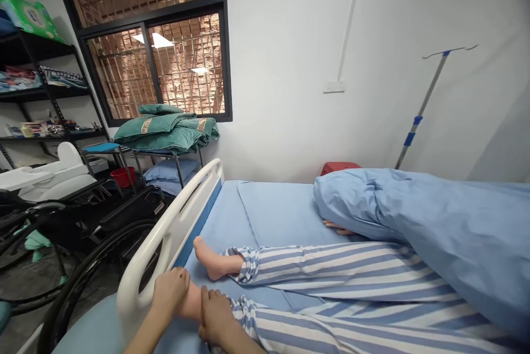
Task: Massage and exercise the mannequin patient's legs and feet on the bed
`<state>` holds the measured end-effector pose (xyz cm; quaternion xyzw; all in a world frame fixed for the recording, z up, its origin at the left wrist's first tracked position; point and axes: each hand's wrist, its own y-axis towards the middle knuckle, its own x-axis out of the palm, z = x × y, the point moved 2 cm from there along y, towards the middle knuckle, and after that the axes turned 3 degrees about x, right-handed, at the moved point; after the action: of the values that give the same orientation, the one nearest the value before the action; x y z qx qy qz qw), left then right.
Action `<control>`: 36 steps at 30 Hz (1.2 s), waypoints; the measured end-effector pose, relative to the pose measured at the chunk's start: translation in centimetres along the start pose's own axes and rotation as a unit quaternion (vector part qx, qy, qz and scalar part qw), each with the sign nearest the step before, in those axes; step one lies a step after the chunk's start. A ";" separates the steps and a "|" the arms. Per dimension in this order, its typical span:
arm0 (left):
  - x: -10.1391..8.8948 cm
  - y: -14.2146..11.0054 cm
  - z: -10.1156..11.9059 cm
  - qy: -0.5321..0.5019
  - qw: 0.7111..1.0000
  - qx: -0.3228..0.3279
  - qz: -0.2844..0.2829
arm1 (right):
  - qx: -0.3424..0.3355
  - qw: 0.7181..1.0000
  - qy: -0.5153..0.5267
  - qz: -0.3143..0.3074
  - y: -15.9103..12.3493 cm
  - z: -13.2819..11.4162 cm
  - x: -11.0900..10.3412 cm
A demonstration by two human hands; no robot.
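Observation:
A figure in blue-and-white striped trousers (331,271) lies on the bed, looking like a care manikin. My left hand (170,292) is closed around the front of the near foot (191,301), by the footboard, and covers its toes. Just to the right, my right hand (217,315) wraps the ankle of the same leg, beside the gathered trouser cuff (244,312). The far foot (211,260) rests on the sheet with its toes up, untouched. A blue quilt (414,221) covers the upper body, and some fingers (337,227) show under its edge.
The white footboard (174,221) rises at the left of the bed (273,205). Beyond it stand a wheelchair (95,238), a rack with green cushions (165,130) and a black shelf (45,89). At the right, an IV pole (426,100) leans near the wall.

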<state>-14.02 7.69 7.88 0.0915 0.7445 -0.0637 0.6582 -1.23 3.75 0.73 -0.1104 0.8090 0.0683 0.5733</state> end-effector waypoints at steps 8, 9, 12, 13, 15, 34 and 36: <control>-0.9 2.5 1.6 0.077 0.994 0.050 -0.067 | 0.071 0.995 -0.069 -0.033 0.6 0.8 1.3; -0.8 2.6 1.7 0.075 0.993 0.053 -0.071 | 0.072 0.995 -0.065 -0.030 0.6 0.9 1.3; -0.5 2.8 1.9 0.061 0.995 0.044 -0.061 | 0.076 0.996 -0.051 -0.020 0.6 1.0 1.5; -0.3 2.8 1.9 0.055 0.997 0.033 -0.053 | 0.078 0.996 -0.048 -0.018 0.7 1.0 1.6; -0.1 2.6 1.7 0.040 0.999 0.005 -0.034 | 0.082 0.995 -0.046 -0.016 0.7 1.1 1.7; 1.7 -1.0 0.5 0.005 0.988 -0.124 0.090 | 0.081 0.996 -0.047 -0.008 0.4 1.0 1.5; 1.0 -0.6 0.4 0.030 0.997 -0.060 0.047 | 0.081 0.995 -0.050 -0.006 0.4 1.0 1.7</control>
<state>-13.91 7.07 6.83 0.0890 0.7614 0.0148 0.6420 -0.96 4.24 -1.17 -0.0650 0.7817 0.0048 0.6202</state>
